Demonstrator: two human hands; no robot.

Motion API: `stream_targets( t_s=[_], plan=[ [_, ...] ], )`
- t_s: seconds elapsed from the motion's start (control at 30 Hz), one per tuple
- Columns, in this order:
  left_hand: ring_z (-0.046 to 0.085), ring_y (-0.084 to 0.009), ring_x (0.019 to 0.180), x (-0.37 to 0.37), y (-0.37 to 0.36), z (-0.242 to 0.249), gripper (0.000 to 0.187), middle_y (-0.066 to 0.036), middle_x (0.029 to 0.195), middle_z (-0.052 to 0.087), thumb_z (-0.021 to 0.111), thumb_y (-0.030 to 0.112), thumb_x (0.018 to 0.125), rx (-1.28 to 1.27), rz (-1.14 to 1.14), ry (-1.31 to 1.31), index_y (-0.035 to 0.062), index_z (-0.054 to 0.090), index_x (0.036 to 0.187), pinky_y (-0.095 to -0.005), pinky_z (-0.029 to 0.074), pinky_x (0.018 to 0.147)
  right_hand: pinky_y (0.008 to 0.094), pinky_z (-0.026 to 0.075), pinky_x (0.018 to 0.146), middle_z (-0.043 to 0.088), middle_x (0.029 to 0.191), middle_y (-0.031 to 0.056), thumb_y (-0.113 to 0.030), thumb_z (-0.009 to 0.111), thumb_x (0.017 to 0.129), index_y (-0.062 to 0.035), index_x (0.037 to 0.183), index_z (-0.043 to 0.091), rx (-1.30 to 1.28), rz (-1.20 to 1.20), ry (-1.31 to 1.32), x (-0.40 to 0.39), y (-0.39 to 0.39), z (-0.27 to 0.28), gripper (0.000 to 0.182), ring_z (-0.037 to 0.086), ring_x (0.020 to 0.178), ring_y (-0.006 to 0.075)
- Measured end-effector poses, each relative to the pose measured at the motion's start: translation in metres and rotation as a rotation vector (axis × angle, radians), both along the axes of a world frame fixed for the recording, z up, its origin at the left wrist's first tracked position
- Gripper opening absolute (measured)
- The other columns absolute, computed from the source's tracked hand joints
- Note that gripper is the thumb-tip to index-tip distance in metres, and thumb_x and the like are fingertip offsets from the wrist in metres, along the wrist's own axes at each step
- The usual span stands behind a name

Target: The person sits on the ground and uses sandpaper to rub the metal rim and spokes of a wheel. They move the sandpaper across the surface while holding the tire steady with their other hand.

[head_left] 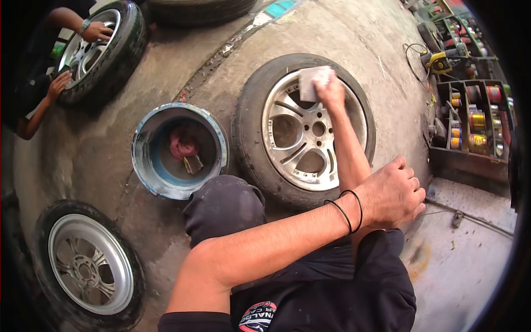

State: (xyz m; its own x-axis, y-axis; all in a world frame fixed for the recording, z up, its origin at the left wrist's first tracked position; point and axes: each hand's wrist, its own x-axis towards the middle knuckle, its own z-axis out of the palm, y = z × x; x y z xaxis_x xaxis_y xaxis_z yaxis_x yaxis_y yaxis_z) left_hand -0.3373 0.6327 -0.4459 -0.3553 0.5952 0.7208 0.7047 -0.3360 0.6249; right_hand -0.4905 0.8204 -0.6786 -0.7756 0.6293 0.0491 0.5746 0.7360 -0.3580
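My right hand grips a pale grey sheet that looks like sandpaper and presses it to the upper rim of a silver alloy wheel. That wheel lies flat on the floor inside its tire. My left forearm, with two black bands at the wrist, crosses over my right arm. Past that crossing, my left hand is loosely curled, back facing up, its palm hidden and nothing seen in it. Left of the tire stands a blue-grey bucket containing a reddish cloth and a small blocky piece.
Another wheel with tire lies lower left. At upper left, a co-worker's hands touch a tilted wheel. A compartment box of cans and a yellow-black power tool are at right. My knee is beside the bucket.
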Motion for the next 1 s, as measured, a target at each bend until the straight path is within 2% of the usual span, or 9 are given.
stream_targets(
  t_s=[0.1, 0.37, 0.5, 0.57, 0.7, 0.77, 0.83, 0.9, 1.0],
  plan=[
    [0.068, -0.0239, 0.089, -0.001, 0.0, 0.002, 0.03, -0.005, 0.081, 0.07, 0.064, 0.036, 0.099, -0.036, -0.001, 0.025, 0.0103, 0.068, 0.084, -0.0421, 0.047, 0.092, 0.0494, 0.052, 0.106, 0.071, 0.127, 0.0292, -0.041, 0.077, 0.09, -0.0038, 0.161, 0.04, -0.031, 0.113, -0.024, 0.003, -0.032, 0.012, 0.088, 0.069, 0.12, 0.0448],
    [0.068, -0.0233, 0.089, 0.001, -0.003, 0.005, 0.032, -0.005, 0.082, 0.071, 0.064, 0.037, 0.099, -0.067, -0.022, 0.04, 0.0105, 0.068, 0.083, -0.0414, 0.047, 0.092, 0.0467, 0.055, 0.1, 0.072, 0.127, 0.0286, -0.034, 0.078, 0.093, -0.0057, 0.154, 0.051, -0.242, -0.177, 0.275, 0.021, -0.016, -0.015, 0.072, 0.071, 0.119, 0.0403],
    [0.069, -0.023, 0.089, 0.003, 0.0, 0.004, 0.032, -0.005, 0.081, 0.071, 0.064, 0.037, 0.099, -0.082, -0.02, 0.057, 0.0107, 0.068, 0.083, -0.041, 0.047, 0.092, 0.0465, 0.054, 0.102, 0.071, 0.128, 0.0289, -0.033, 0.077, 0.094, -0.0056, 0.151, 0.053, -0.117, 0.069, 0.235, 0.016, -0.037, -0.014, 0.068, 0.071, 0.12, 0.0408],
    [0.07, -0.0218, 0.088, 0.005, -0.003, 0.002, 0.031, -0.004, 0.08, 0.072, 0.063, 0.037, 0.1, -0.17, -0.038, 0.122, 0.0114, 0.069, 0.084, -0.0409, 0.047, 0.092, 0.046, 0.054, 0.103, 0.071, 0.129, 0.0295, -0.035, 0.076, 0.095, -0.0066, 0.157, 0.046, -0.248, -0.199, 0.361, 0.02, -0.037, -0.019, 0.075, 0.07, 0.121, 0.0419],
    [0.071, -0.0203, 0.088, 0.008, 0.006, -0.009, 0.031, -0.002, 0.081, 0.072, 0.062, 0.038, 0.101, -0.203, -0.004, 0.196, 0.0124, 0.07, 0.085, -0.0411, 0.047, 0.092, 0.0445, 0.056, 0.101, 0.072, 0.126, 0.0275, -0.032, 0.075, 0.096, -0.0086, 0.154, 0.049, -0.225, 0.241, 0.273, 0.027, -0.057, -0.006, 0.068, 0.072, 0.114, 0.0431],
    [0.071, -0.0193, 0.087, 0.009, 0.005, -0.009, 0.03, -0.002, 0.083, 0.073, 0.062, 0.038, 0.102, -0.23, -0.036, 0.22, 0.0133, 0.071, 0.087, -0.0413, 0.047, 0.092, 0.0469, 0.056, 0.1, 0.072, 0.123, 0.0304, -0.03, 0.075, 0.096, -0.0106, 0.16, 0.041, -0.228, -0.011, 0.273, 0.025, -0.052, -0.009, 0.076, 0.071, 0.114, 0.046],
    [0.072, -0.0198, 0.088, 0.01, 0.007, -0.008, 0.03, -0.002, 0.083, 0.074, 0.062, 0.038, 0.102, -0.237, -0.045, 0.23, 0.0132, 0.072, 0.088, -0.0413, 0.047, 0.092, 0.0462, 0.054, 0.102, 0.069, 0.128, 0.0321, -0.032, 0.076, 0.096, -0.0146, 0.16, 0.044, -0.263, 0.396, 0.294, 0.031, -0.072, 0.0, 0.073, 0.07, 0.119, 0.0433],
    [0.072, -0.0202, 0.088, 0.01, 0.009, -0.007, 0.03, -0.002, 0.084, 0.074, 0.062, 0.037, 0.102, -0.239, -0.04, 0.226, 0.0131, 0.072, 0.089, -0.0413, 0.047, 0.091, 0.0447, 0.054, 0.104, 0.069, 0.13, 0.0306, -0.031, 0.077, 0.096, -0.0133, 0.159, 0.045, -0.246, 0.371, 0.194, 0.039, -0.079, 0.009, 0.073, 0.069, 0.122, 0.041],
    [0.072, -0.0208, 0.089, 0.008, 0.008, -0.011, 0.029, -0.002, 0.084, 0.075, 0.062, 0.037, 0.102, -0.353, -0.116, 0.279, 0.0127, 0.073, 0.089, -0.0414, 0.048, 0.09, 0.0421, 0.054, 0.103, 0.071, 0.133, 0.0236, -0.029, 0.083, 0.091, -0.0044, 0.151, 0.054, -0.367, -0.073, 0.48, 0.047, -0.049, -0.003, 0.071, 0.069, 0.123, 0.0352]
  ],
)
